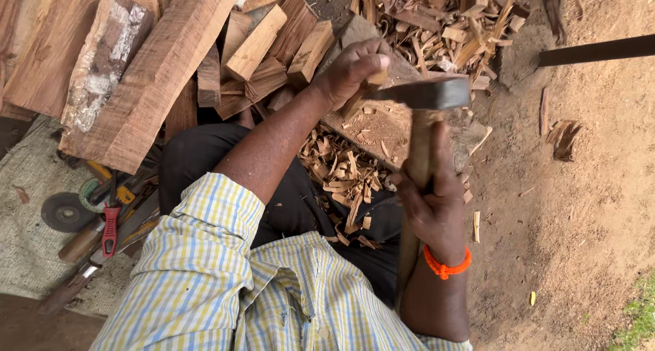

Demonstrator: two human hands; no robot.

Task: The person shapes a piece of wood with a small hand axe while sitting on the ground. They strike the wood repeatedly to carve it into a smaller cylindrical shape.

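Right hand: we find the right hand (431, 199), orange thread at the wrist, closed around the wooden handle of an adze-like hammer tool (424, 95), its dark metal head lying crosswise above.
Left hand: the left hand (355, 68) is closed on a small wood piece (359, 98), held on a stone block (382, 122) just beside the metal head.
Lap and ground: we note wood chips (344, 177) scattered on the dark trousers and below the block.
Left side: hand tools (102, 221), one red-handled, and a grinding disc (66, 212) lie on a grey mat (27, 242).
Far side: split timber billets (157, 64) are stacked beyond the left arm; we see a heap of offcuts (437, 17) past the block, on bare earth (580, 187).
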